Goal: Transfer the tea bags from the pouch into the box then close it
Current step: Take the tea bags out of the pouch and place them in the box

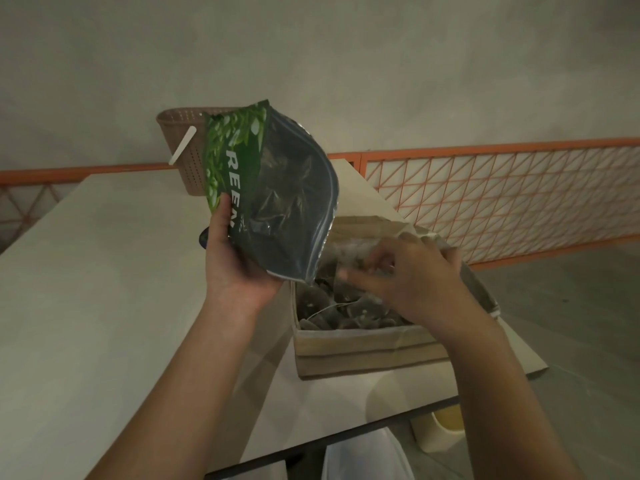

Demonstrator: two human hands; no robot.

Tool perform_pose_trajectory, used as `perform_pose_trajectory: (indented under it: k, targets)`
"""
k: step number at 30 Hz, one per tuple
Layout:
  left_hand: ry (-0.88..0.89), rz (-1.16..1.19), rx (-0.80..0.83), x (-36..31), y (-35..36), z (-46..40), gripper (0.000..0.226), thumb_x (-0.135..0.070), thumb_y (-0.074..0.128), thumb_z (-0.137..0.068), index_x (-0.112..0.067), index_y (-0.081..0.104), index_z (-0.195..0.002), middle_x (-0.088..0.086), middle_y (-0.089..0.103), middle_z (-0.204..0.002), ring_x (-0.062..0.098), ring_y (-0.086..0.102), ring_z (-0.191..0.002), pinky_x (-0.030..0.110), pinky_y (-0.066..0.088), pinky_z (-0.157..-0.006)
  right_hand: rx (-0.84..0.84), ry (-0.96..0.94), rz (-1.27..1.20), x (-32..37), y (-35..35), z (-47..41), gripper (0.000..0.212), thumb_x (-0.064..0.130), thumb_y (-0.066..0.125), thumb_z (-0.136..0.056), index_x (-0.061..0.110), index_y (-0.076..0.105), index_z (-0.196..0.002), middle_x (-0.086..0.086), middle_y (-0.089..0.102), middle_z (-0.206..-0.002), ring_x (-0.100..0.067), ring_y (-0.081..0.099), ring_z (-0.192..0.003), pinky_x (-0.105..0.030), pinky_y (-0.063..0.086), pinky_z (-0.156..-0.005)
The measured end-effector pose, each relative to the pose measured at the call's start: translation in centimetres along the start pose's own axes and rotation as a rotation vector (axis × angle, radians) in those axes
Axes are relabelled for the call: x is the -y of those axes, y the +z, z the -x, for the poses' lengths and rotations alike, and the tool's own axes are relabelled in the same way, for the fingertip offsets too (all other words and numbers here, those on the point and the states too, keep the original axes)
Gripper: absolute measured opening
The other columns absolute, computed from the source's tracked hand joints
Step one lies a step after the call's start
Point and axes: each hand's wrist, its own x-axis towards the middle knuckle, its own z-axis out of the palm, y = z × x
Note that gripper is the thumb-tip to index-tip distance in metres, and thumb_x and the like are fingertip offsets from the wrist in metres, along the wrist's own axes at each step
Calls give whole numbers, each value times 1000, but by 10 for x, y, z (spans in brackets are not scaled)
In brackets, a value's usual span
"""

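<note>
The brown cardboard box sits open at the near right corner of the pale tabletop, close to its front and right edges; open surface stretches to the box's left. Dark tea bags with thin strings fill it, partly hidden under the right hand, which is blurred, so whether its loosely spread fingers pinch a bag cannot be told. Just left of the box, the left hand grips the green foil pouch, tilted with its mouth over the box. Behind the pouch stands a brown perforated plastic basket, and beyond the tabletop runs an orange mesh railing.
</note>
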Motion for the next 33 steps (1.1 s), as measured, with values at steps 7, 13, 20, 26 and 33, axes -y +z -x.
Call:
perform_pose_trajectory:
  k: [7, 13, 20, 26, 33]
  targets:
    - [7, 8, 0, 3, 0, 0, 57, -55, 51, -100, -23, 55, -148, 7, 59, -147, 29, 54, -137, 44, 41, -116, 300, -14, 7, -9, 22, -8, 63, 68, 50, -86, 32, 49, -137, 1, 48, -143, -24, 47, -127, -43, 38, -106]
    - [40, -12, -8, 7, 2, 1, 57, -56, 49, -101, -24, 55, -147, 7, 59, -148, 29, 54, -137, 45, 40, -117, 299, -152, -260, -14, 16, -7, 42, 59, 55, -88, 40, 59, -125, 16, 58, -125, -5, 53, -111, -32, 41, -102]
    - [59, 11, -56, 7, 2, 3, 55, -53, 50, -101, -23, 58, -145, 7, 60, -146, 30, 56, -135, 47, 40, -117, 412, -53, -45, -18, -1, 6, 42, 51, 51, -95, 26, 59, -62, 9, 54, -66, -6, 53, -68, -28, 29, -78]
    - [71, 59, -94, 4, 6, 6, 54, -55, 47, -101, -22, 61, -143, 8, 64, -142, 29, 58, -133, 44, 47, -110, -92, -160, -168, 2, -3, 3, 13, 48, 52, -93, 39, 58, -87, 20, 57, -96, -4, 55, -94, -36, 25, -100]
    - [68, -7, -200, -4, 16, 20, 58, -56, 45, -101, -15, 63, -137, 15, 67, -135, 30, 62, -126, 40, 55, -94, -173, -486, -355, 46, 26, 1, 30, 29, 69, -87, 34, 65, -116, 10, 51, -117, -4, 55, -103, -22, 50, -90]
